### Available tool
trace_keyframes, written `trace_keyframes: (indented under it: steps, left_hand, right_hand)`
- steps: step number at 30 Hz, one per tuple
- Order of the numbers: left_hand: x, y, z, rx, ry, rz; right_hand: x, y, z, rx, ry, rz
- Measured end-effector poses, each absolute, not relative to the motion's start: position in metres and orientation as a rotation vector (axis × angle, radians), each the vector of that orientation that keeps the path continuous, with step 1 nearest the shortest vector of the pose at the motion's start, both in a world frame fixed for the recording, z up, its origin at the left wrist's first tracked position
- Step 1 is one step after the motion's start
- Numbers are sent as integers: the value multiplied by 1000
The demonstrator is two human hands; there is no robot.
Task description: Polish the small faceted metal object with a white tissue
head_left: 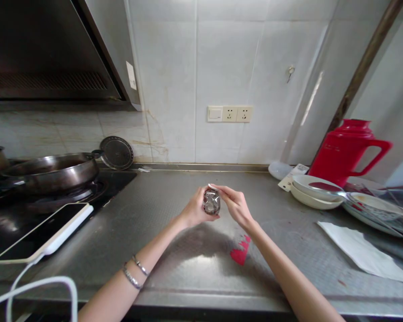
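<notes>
A small, shiny, see-through jar, greyish brown and glassy, is held up above the steel counter. My left hand wraps round its left side and underside. At its upper right, the fingers of my right hand are closed together on the top edge; whether they pinch a lid or the rim is hidden. Below the hands, a torn red scrap lies flat on the counter.
Left, a pan sits on the black stove, with a phone and white cable in front. A round dark lid leans on the wall. Right are a red thermos jug, stacked bowls and a white paper sheet.
</notes>
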State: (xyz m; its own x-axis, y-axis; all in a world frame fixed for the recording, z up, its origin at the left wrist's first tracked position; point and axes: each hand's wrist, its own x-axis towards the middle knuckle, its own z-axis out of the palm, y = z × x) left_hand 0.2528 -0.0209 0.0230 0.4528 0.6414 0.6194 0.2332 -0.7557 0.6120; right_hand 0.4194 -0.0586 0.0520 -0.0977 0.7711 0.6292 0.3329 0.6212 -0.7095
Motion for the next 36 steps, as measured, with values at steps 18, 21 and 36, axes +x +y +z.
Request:
trace_keyframes:
  steps: [18, 21, 36]
  left_hand:
    - [258, -25, 25, 2107, 773, 1179]
    - [259, -27, 26, 2030, 782, 1154]
    - [256, -19, 24, 2074, 918, 1200]
  right_hand:
    - [420, -56, 43, -738, -1877, 196]
    - [421, -56, 42, -741, -1883, 155]
    - [418, -60, 43, -709, -2169, -376]
